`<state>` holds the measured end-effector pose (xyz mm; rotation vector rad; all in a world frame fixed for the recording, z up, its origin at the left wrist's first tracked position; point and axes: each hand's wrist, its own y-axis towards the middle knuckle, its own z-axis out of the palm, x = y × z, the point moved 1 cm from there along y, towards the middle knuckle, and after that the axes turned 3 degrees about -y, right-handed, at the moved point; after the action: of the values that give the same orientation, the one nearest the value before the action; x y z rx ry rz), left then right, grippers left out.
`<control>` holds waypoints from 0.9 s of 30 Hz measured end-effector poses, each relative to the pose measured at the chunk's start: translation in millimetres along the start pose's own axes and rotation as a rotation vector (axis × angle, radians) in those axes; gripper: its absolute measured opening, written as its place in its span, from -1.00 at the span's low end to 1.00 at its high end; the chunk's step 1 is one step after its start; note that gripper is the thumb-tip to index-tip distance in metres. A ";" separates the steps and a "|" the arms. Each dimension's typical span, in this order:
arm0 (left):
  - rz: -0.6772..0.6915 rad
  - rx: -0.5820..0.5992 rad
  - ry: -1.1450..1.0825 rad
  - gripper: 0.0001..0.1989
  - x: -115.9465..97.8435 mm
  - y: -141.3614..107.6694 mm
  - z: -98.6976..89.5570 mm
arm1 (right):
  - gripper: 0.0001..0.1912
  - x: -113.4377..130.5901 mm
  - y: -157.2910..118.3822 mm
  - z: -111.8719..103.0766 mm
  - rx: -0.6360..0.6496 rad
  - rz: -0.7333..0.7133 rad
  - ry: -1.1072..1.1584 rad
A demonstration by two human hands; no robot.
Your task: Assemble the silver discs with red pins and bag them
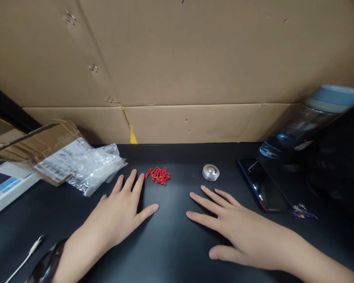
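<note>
Nothing is gripped by the left hand or the right hand; both are held palm down, fingers spread, over the tabletop. A small pile of red loops is seen just beside the left index fingertip, and a round metal piece is set to its right, just beyond the right hand's fingers. The loops could be scattered by a sideways sweep of the left hand, since they are loosely heaped. The metal piece could be knocked by a forward push of the right fingers. The phone could be bumped by a rightward swing.

At far left, a cardboard box is partly covered by a crumpled clear plastic bag; the contents of neither can be made out. A blue-lidded bottle is placed at far right; its fill cannot be judged.
</note>
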<state>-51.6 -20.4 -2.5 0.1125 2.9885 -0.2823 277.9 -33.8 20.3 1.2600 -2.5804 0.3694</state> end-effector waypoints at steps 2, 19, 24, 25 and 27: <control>-0.003 0.004 0.004 0.06 0.1 0.5 0.2 | -0.15 -0.1 0.3 0.1 -0.005 0.000 0.007; 0.005 0.022 0.042 -0.02 -4.0 -1.0 0.9 | -0.19 3.7 2.6 -3.3 0.107 0.043 0.004; -0.003 0.007 0.115 -0.08 -7.7 -9.4 7.7 | -0.19 1.6 4.1 -3.8 0.118 0.054 0.063; -0.002 -0.014 0.144 -0.11 -7.5 -10.9 8.9 | -0.18 1.0 4.5 -4.2 0.124 0.050 0.080; 0.020 -0.098 0.209 -0.16 -5.8 -11.9 9.5 | -0.16 0.1 5.4 -5.2 0.132 0.042 0.101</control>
<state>-45.8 -34.3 -8.7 0.1720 3.1997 -0.1288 274.1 -28.9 24.5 1.1975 -2.5365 0.6051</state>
